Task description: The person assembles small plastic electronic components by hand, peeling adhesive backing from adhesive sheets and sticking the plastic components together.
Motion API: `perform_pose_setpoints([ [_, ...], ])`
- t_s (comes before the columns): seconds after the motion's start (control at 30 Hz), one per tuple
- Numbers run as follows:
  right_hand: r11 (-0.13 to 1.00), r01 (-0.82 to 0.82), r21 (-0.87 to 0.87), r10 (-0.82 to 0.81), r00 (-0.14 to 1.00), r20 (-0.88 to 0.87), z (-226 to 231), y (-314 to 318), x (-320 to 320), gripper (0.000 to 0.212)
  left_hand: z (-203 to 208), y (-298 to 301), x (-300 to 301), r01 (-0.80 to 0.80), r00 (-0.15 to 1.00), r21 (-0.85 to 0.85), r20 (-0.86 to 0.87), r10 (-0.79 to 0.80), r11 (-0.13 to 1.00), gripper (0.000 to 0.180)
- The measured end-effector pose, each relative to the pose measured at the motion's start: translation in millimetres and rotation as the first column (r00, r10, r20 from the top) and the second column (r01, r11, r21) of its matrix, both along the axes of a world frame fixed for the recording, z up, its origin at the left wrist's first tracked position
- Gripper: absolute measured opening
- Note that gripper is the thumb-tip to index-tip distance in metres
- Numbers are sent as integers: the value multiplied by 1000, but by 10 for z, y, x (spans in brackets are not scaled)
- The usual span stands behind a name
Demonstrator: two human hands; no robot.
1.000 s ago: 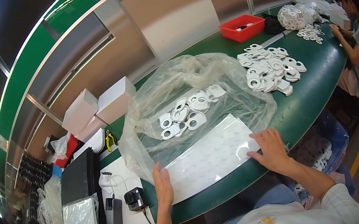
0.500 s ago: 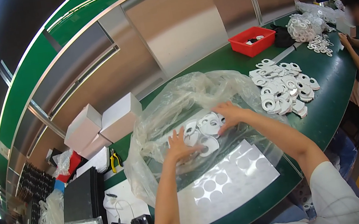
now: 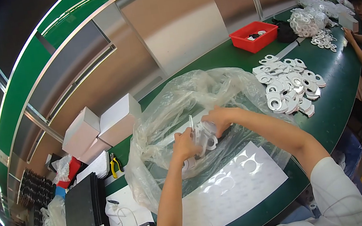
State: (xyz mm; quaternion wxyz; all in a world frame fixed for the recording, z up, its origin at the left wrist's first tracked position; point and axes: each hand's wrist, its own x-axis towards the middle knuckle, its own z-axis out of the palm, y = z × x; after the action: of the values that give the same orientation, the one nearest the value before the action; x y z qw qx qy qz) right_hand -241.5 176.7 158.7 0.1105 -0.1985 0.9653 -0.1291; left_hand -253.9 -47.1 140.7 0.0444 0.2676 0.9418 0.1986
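Green tabletop [image 3: 336,72] spreads beneath a clear plastic bag [image 3: 143,156]. In the head view, white ring pieces [image 3: 207,135] stand bunched between the fingers [image 3: 187,136]: the left hand [image 3: 185,147] grasps them, the right hand [image 3: 220,118] touches them, its grip unclear. Nearer than the fingers lies a glossy sheet [image 3: 235,193].

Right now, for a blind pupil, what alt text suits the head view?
The left hand holds holed white pieces, the right hand against them, over a plastic bag; a shiny sheet lies nearer on the green table.

Both forearms [image 3: 273,130] reach forward — left hand [image 3: 185,145] and right hand [image 3: 219,117] close together, curled inward.
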Motion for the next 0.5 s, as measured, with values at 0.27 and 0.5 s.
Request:
perform_pose_setpoints([
  [0.27, 967, -194, -167, 175, 977, -122, 229, -315, 677, 91, 570, -383, 697, 210, 973, 175, -137, -188, 962, 40],
  [0.5, 914, -324, -245, 316, 946, -73, 54, -533, 862, 108, 164, -965, 1244, 151, 967, 82, -221, -129, 985, 50],
])
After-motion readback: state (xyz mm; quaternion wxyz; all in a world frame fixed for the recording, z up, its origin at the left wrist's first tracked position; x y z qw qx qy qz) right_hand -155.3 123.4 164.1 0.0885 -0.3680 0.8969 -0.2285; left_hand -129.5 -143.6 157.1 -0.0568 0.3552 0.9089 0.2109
